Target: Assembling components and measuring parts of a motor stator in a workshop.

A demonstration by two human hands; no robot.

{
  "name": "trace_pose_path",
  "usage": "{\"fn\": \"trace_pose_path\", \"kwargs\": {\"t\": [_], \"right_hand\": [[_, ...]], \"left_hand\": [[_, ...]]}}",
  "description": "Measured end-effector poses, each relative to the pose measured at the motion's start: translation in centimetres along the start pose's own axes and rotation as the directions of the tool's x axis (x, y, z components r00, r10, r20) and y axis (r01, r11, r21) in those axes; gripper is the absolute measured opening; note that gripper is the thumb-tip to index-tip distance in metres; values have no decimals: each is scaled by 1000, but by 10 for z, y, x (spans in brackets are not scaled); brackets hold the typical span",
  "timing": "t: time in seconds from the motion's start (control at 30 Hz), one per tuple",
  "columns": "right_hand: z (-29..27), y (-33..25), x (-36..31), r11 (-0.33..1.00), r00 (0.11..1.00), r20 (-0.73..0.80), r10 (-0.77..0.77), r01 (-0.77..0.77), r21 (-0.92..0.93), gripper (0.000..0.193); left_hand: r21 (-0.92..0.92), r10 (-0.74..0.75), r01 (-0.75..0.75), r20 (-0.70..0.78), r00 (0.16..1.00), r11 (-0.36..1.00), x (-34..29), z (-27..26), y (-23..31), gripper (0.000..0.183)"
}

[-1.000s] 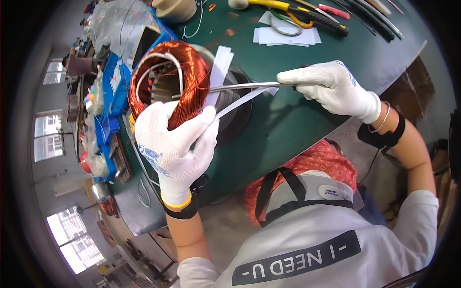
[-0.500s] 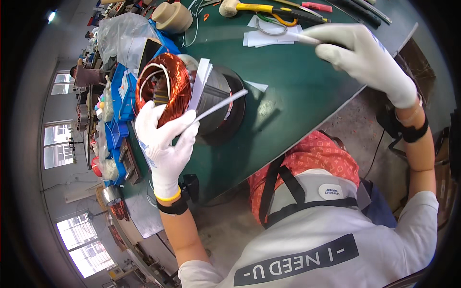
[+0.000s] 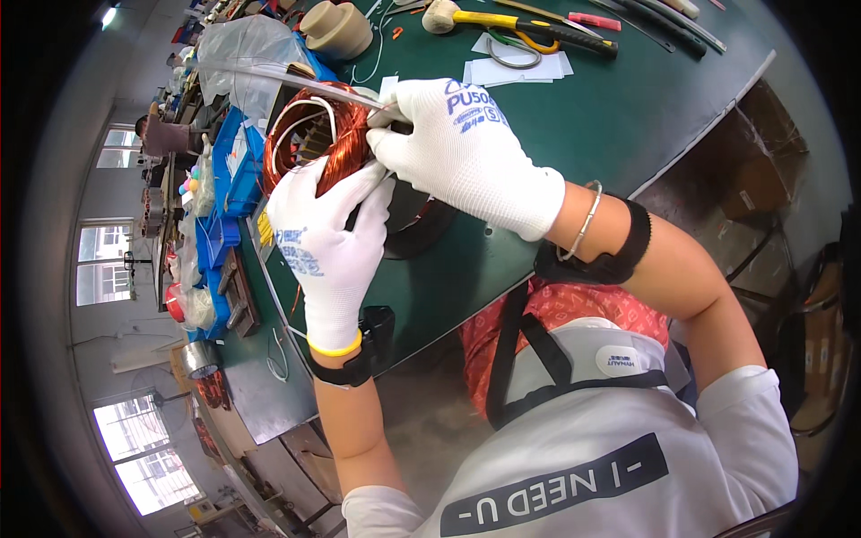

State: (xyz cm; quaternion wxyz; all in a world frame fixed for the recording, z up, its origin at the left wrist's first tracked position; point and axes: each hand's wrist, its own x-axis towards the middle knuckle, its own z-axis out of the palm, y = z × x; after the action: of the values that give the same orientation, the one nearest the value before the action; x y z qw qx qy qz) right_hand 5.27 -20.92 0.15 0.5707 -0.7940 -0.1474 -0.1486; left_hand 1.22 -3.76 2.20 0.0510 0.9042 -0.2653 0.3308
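Observation:
My gloved right hand [image 3: 475,148] pinches a long, thin grey strip [image 3: 327,87], which reaches left across the top of the copper wire coil [image 3: 345,148]; its far end is blurred. I cannot tell whether it is a tool or a piece of sheet. White loops run inside the coil, at the end of a dark round motor core mostly covered by my hands. My gloved left hand [image 3: 327,238] is closed at the coil's near side, thumb and fingers close to my right fingertips. What its fingertips hold is hidden. A white paper slip [image 3: 388,84] shows behind my right hand.
On the green table [image 3: 556,170] lie white sheets [image 3: 502,72] with scissors [image 3: 513,56], a yellow-handled hammer [image 3: 520,20] and dark rods [image 3: 668,27]. A beige spool [image 3: 336,31] stands at the back. Blue bins [image 3: 242,175] and a plastic bag [image 3: 247,54] line the left. Farther left is another person [image 3: 166,134].
My right hand has come left and down from beside the scissors to the coil, bringing the thin strip. The white strip in my left fingers is now hidden.

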Motion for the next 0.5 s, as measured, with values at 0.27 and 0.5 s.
{"fn": "trace_pose_path", "kwargs": {"t": [0.27,0.5], "right_hand": [[-15,8,20,989,952,267,-148,150,14,27],[-7,2,8,983,981,167,-94,65,171,23]], "left_hand": [[95,-41,41,3,999,995,4,5,5,20],[41,-14,14,22,1000,999,9,8,8,15]]}}
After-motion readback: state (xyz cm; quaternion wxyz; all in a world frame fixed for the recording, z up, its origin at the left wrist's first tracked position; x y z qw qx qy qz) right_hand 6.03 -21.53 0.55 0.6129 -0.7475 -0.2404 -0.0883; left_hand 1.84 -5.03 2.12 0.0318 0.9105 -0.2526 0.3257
